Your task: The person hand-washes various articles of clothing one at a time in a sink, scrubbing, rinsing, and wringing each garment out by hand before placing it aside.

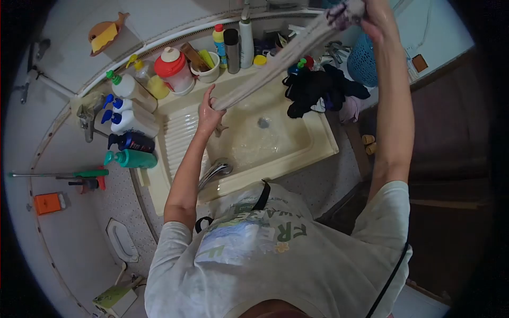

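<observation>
A long grey cloth (278,66) is stretched diagonally above the cream sink (302,153). My left hand (210,112) grips its lower end, over the ribbed side of the basin. Raised at the top right, my right hand (377,20) holds the other end, where the cloth is bunched and has dark purple patches. Shallow water lies in the basin around the drain (263,123). A metal shower head (224,166) rests inside the near edge of the sink. Dark clothes (321,90) are heaped on the sink's right back corner.
Pump bottles (132,124) line the left side. Along the back stand a red-lidded jar (174,71), a white pot (205,69) with brushes and several bottles (231,50). A blue basket (362,63) is at the right, and a faucet (87,119) is on the left wall.
</observation>
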Demonstrator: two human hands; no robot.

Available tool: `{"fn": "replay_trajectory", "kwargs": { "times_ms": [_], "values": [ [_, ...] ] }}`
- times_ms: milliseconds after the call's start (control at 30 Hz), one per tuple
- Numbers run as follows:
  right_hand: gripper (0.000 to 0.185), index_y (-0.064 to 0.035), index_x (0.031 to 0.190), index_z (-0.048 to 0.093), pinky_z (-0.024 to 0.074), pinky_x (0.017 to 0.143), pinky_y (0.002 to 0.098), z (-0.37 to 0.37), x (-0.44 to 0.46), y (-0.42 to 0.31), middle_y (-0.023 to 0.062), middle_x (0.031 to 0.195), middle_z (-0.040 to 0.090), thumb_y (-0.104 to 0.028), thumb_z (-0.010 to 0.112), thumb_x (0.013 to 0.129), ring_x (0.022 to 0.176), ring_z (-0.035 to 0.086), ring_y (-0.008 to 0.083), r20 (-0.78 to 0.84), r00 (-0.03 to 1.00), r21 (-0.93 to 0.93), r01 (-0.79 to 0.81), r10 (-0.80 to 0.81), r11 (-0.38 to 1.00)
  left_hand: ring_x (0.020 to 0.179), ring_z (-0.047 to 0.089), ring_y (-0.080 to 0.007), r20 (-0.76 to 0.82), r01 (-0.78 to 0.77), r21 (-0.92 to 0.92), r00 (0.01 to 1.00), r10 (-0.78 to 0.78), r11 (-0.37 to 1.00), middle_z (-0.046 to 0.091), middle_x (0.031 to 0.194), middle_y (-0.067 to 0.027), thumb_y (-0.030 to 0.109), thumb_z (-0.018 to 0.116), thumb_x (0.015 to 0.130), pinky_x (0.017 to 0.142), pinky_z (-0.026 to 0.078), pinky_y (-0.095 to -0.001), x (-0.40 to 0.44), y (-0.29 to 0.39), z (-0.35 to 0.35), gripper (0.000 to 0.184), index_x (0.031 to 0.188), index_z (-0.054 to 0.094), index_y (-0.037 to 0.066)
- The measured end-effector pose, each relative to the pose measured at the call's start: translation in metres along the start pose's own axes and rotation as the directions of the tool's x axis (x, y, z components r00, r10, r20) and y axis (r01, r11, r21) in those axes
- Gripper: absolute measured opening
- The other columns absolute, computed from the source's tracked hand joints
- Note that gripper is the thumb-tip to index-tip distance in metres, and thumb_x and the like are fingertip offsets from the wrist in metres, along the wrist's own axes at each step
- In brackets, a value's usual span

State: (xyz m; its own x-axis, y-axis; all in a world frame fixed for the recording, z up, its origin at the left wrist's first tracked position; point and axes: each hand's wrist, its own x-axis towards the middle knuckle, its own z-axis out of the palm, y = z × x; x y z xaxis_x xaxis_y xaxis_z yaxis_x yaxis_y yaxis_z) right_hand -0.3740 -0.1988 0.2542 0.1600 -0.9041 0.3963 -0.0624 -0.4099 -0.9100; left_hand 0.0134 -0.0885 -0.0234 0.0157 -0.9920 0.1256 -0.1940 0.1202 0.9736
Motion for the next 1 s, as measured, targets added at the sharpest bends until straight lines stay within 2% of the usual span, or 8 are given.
{"fn": "replay_trajectory", "kwargs": {
  "times_ms": [367,433,500,600,667,700,867,1000],
  "values": [
    [0.056,-0.0069,0.118,0.05,0.0454,0.082,0.0307,0.232,-0.198,0.23,0.0079,0.107,0.059,-0.007,0.069,0.066,0.093,0.057,0.0196,0.256,0.955,-0.163,-0.112,0.151,0.98,0.072,0.058,-0.0211,0.364,-0.299,0.343,0.916,0.167,0.89,0.058,0.083,-0.0112,-0.004,0.064,0.06,0.067,0.048,-0.0298,0.004,-0.016,0.054,0.082,0.134,0.031,0.007],
    [0.051,-0.0049,0.114,0.053,0.0453,0.083,0.0313,0.252,-0.212,0.254,0.0093,0.104,0.061,-0.004,0.067,0.065,0.093,0.058,0.0202,0.148,0.851,-0.171,-0.479,0.503,0.861,0.073,0.059,-0.0229,0.417,-0.292,0.325,0.898,0.141,0.899,0.06,0.085,-0.011,-0.001,0.064,0.061,0.067,0.048,-0.0325,-0.011,-0.039,0.054,0.079,0.132,0.031,0.002],
    [0.049,-0.0067,0.113,0.053,0.0451,0.083,0.0312,0.259,-0.235,0.299,0.0099,0.103,0.06,0.0,0.064,0.066,0.094,0.058,0.0204,0.174,0.844,-0.25,-0.46,0.507,0.852,0.085,0.059,-0.027,0.474,0.28,0.171,0.817,-0.328,0.945,0.06,0.094,-0.0144,0.004,0.061,0.067,0.078,0.048,-0.0391,-0.028,-0.053,0.039,0.072,0.132,0.031,0.0],
    [0.047,-0.0084,0.111,0.054,0.0452,0.083,0.0311,0.268,-0.241,0.302,0.0113,0.102,0.06,0.005,0.059,0.066,0.095,0.057,0.0215,0.202,0.829,-0.281,-0.46,0.521,0.842,0.104,0.054,-0.0382,0.178,0.752,-0.358,0.637,-0.75,0.553,0.057,0.104,-0.0276,0.028,0.06,0.076,0.093,0.04,-0.0453,-0.061,-0.09,0.026,0.062,0.127,0.039,0.001],
    [0.047,-0.0084,0.11,0.054,0.0456,0.083,0.0311,0.272,-0.242,0.284,0.0122,0.102,0.06,0.006,0.058,0.066,0.094,0.058,0.0224,0.242,0.808,-0.249,-0.484,0.537,0.839,0.104,0.053,-0.0408,0.768,0.737,-0.549,0.257,-0.587,-0.395,0.056,0.104,-0.0295,0.052,0.05,0.081,0.097,0.034,-0.0526,-0.08,-0.081,0.026,0.064,0.121,0.047,0.001],
    [0.045,-0.0088,0.109,0.055,0.0438,0.086,0.0328,0.273,-0.244,0.274,0.0121,0.102,0.059,0.005,0.059,0.066,0.095,0.057,0.0225,0.265,0.845,-0.282,-0.394,0.465,0.875,0.106,0.052,-0.0386,0.742,0.695,-0.583,0.246,-0.623,-0.42,0.055,0.109,-0.0271,0.063,0.044,0.08,0.099,0.032,-0.0519,-0.083,-0.069,0.039,0.071,0.115,0.052,0.001],
    [0.041,-0.0076,0.109,0.055,0.0362,0.096,0.0387,0.251,-0.229,0.195,0.0112,0.107,0.058,-0.003,0.063,0.069,0.105,0.053,0.0222,0.553,0.833,-0.528,0.379,-0.03,0.76,0.103,0.054,-0.0326,0.488,0.391,-0.872,0.724,-0.488,-0.294,0.057,0.109,-0.0178,0.046,0.05,0.082,0.094,0.038,-0.0495,-0.072,-0.078,0.1,0.051,0.11,0.054,0.003],
    [0.029,-0.0089,0.109,0.053,0.0303,0.101,0.0392,0.21,-0.252,0.251,0.0064,0.118,0.048,-0.014,0.056,0.08,0.116,0.043,0.022,0.0,0.895,0.453,-0.397,0.446,0.798,0.091,0.057,-0.0254,0.401,0.165,-0.865,0.794,-0.457,-0.474,0.059,0.099,-0.0104,0.03,0.056,0.081,0.082,0.046,-0.0405,-0.05,-0.011,0.107,0.036,0.105,0.054,0.003]
  ]
}}
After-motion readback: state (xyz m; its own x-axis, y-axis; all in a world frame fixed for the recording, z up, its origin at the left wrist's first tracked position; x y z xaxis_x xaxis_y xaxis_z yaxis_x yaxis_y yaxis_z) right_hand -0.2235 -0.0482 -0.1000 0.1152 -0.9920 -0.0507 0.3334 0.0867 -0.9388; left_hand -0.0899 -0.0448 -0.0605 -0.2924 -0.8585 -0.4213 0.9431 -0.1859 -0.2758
